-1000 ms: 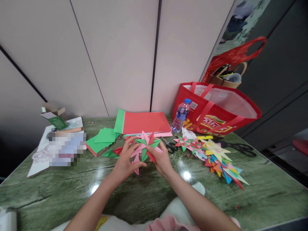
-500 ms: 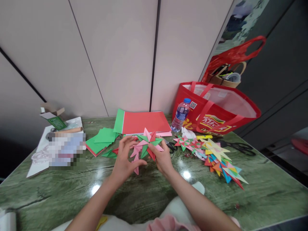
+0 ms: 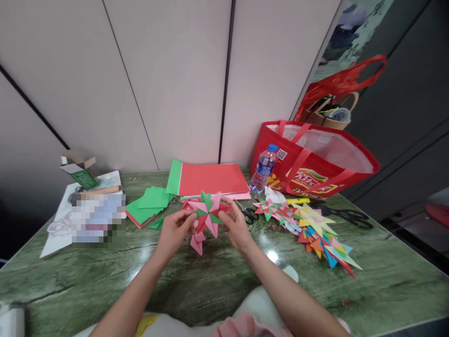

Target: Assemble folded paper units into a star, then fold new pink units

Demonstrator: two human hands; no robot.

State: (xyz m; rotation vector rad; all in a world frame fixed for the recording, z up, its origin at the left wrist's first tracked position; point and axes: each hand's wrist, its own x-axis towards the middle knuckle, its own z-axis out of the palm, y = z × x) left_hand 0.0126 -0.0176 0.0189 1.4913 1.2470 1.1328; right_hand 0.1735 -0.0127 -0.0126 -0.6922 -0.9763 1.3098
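Observation:
Between my two hands is a folded paper star (image 3: pixel 207 210) in pink, green and red, held above the table. My left hand (image 3: pixel 174 229) pinches its left side with thumb and fingers. On the right side, the thumb and fingers of my right hand (image 3: pixel 235 225) grip another of its points. Beneath the star lies a pink folded paper piece (image 3: pixel 198 243) on the table, partly covered. A green folded piece (image 3: pixel 156 223) lies just left of my left hand. Scissors (image 3: pixel 249 215) with black handles rest beyond my right hand.
Behind the hands lies a stack of red paper (image 3: pixel 213 179); green paper squares (image 3: pixel 153 198) are to its left. Finished paper stars (image 3: pixel 315 220) spread at right. A water bottle (image 3: pixel 263 169) stands against a red bag (image 3: pixel 315 154). At left are a small box (image 3: pixel 82 174) and a white board (image 3: pixel 56 241).
The paper star has turned and tilted, shifting slightly left. My left hand, spread open beside it before, has closed onto its left side. The right hand keeps its grip.

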